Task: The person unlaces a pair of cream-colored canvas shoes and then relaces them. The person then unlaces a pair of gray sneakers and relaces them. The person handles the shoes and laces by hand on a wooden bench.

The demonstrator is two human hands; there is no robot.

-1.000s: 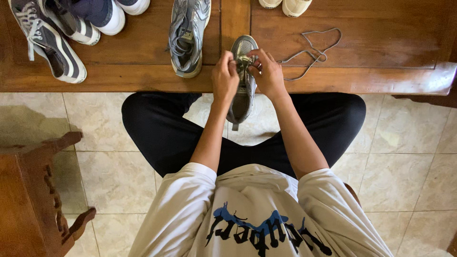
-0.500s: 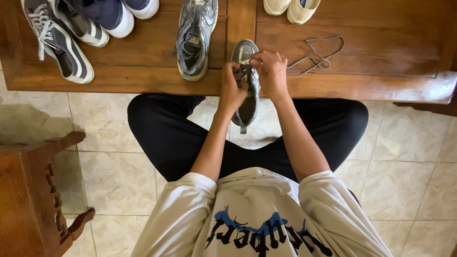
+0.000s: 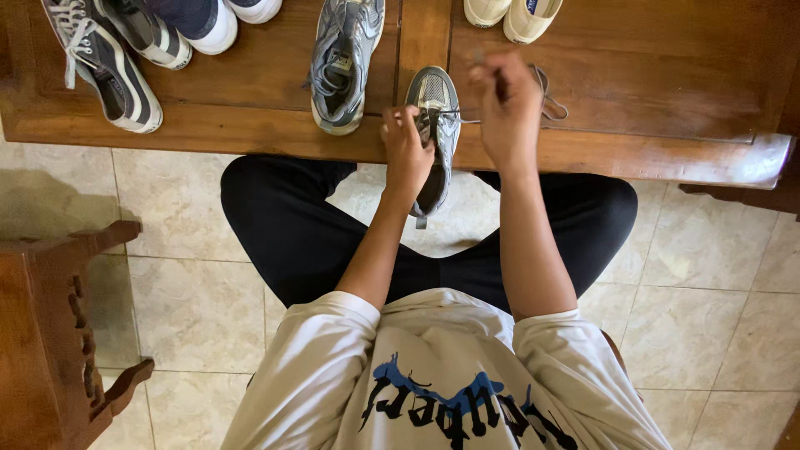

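Note:
A grey running shoe (image 3: 435,133) rests on the front edge of the wooden table (image 3: 650,100), its heel hanging over the floor. My left hand (image 3: 406,152) grips the shoe at its left side near the eyelets. My right hand (image 3: 507,104) is raised to the right of the shoe and pinches a grey shoelace (image 3: 467,118) that runs taut from the eyelets to my fingers. The rest of the lace (image 3: 550,98) trails on the table behind my right hand, partly hidden.
A matching grey shoe (image 3: 343,62) lies left of the held one. Dark striped sneakers (image 3: 104,62), a navy and white pair (image 3: 200,21) and cream shoes (image 3: 512,15) sit further back. A carved wooden chair (image 3: 58,333) stands at the lower left on the tiled floor.
My right hand has left the shoe's eyelets and moved up and to the right, drawing the lace out taut. My left hand stays on the shoe.

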